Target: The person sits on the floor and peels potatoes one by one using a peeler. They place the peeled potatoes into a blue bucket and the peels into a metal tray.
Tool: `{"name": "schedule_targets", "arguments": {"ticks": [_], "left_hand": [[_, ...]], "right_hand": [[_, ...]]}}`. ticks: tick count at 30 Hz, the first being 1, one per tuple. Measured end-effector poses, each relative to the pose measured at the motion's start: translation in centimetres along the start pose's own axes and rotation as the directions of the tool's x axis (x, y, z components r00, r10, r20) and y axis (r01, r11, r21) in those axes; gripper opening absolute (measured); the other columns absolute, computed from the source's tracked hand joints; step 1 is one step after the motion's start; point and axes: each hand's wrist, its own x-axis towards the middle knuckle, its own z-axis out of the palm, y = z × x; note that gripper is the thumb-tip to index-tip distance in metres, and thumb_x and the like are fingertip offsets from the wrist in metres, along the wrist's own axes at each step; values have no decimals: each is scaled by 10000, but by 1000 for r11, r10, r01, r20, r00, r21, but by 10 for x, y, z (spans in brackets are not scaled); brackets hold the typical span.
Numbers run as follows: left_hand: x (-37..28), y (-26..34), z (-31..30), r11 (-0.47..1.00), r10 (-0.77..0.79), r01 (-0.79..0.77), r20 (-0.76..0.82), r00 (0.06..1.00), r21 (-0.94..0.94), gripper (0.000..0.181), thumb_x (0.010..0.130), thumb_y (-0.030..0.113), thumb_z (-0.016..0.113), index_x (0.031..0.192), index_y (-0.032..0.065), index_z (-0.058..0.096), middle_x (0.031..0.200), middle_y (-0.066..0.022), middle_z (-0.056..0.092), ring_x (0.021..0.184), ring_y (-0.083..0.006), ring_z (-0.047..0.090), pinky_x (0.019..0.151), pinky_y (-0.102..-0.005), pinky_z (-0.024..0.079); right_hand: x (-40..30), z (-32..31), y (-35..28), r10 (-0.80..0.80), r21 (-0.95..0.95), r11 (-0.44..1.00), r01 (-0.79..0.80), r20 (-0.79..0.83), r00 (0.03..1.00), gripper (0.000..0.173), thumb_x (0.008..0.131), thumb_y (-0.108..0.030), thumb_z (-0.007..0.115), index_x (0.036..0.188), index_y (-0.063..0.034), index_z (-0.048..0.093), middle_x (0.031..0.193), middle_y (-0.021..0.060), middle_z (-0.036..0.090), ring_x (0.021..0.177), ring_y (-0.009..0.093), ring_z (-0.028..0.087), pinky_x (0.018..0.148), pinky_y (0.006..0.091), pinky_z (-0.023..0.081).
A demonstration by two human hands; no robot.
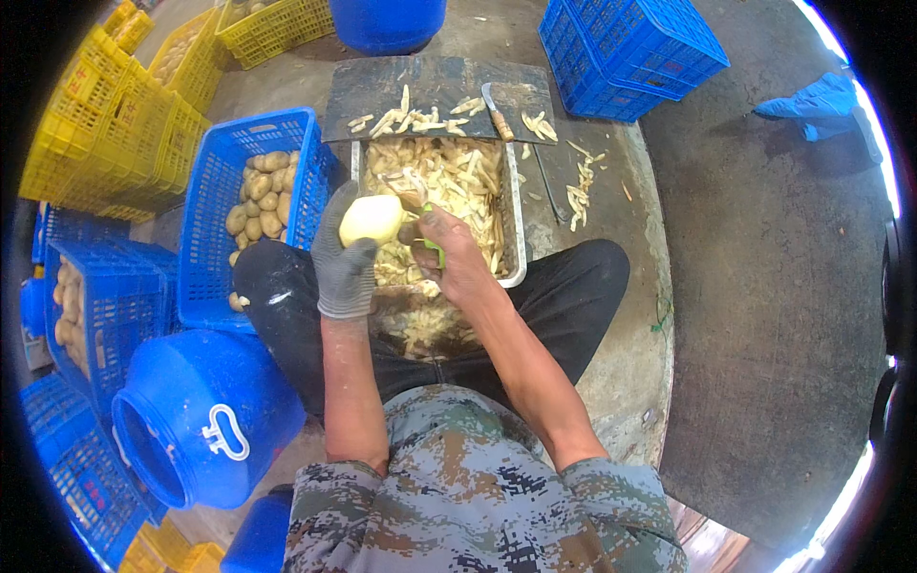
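My left hand [344, 265], in a grey striped work glove, holds a mostly peeled, pale yellow potato [372, 219]. Bare and close beside it, my right hand [449, 247] grips a peeler with a green handle [434, 247]. A strip of peel hangs about the peeler's head, whose blade I cannot make out. Both hands are above a white-rimmed tub [517, 236] heaped with potato peelings [469, 186]. On the dark board [437, 75] across the tub's far end lie more peelings and a curved knife with a wooden handle [503, 125].
A blue crate [251, 125] of unpeeled potatoes [269, 200] stands left of my knee. Below it lies a blue plastic barrel [222, 401] on its side. Yellow crates [93, 136] are stacked far left. Blue crates [637, 50] stand ahead right. A thin metal rod [550, 186] lies right of the tub.
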Motion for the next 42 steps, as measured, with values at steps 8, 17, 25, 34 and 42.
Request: {"name": "schedule_targets", "arguments": {"ticks": [8, 17, 25, 34, 42], "left_hand": [[-3, -25, -12, 979, -72, 43, -145, 987, -198, 651, 722, 142, 779, 1269, -53, 485, 1130, -131, 577, 993, -221, 593, 844, -321, 530], [-1, -21, -25, 999, 40, -43, -252, 967, -6, 632, 724, 161, 808, 1246, -41, 513, 1130, -121, 575, 978, -180, 597, 783, -269, 536], [0, 3, -9, 847, 259, -228, 3, 966, 480, 712, 662, 230, 835, 1260, 10, 517, 1185, -111, 580, 1092, -212, 560, 932, -333, 476], [-2, 19, 22, 982, 90, -93, 24, 996, 166, 767, 629, 50, 719, 1338, 12, 427, 1294, -134, 512, 1200, -234, 508, 1016, -346, 425], [1, 8, 15, 917, 102, -129, 89, 991, 378, 763, 623, 68, 748, 1323, 25, 448, 1250, -117, 546, 1136, -237, 551, 964, -339, 465]], "right_hand": [[-14, 16, 6, -502, -910, 345, 228, 26, 864, 443, 881, -163, 548, 1314, -71, 522, 907, 251, 646, 815, 385, 638, 726, 421, 488], [-50, 23, 8, -280, -856, 517, 10, -157, 947, 473, 878, -144, 556, 1336, -43, 497, 798, 203, 650, 679, 248, 622, 684, 366, 492], [-14, 21, -7, -98, -327, 944, 52, -126, 987, 395, 871, -305, 635, 1088, 23, 602, 695, 12, 541, 419, 67, 392, 395, 248, 361], [-5, 17, 1, -30, 133, 991, 24, 44, 999, 395, 843, -317, 686, 1102, -56, 541, 723, -42, 503, 437, 9, 352, 350, 159, 263], [-2, 9, -15, -58, -67, 996, 59, 21, 998, 449, 821, -374, 697, 1093, -51, 544, 695, -36, 489, 429, 8, 314, 369, 166, 218]]}}
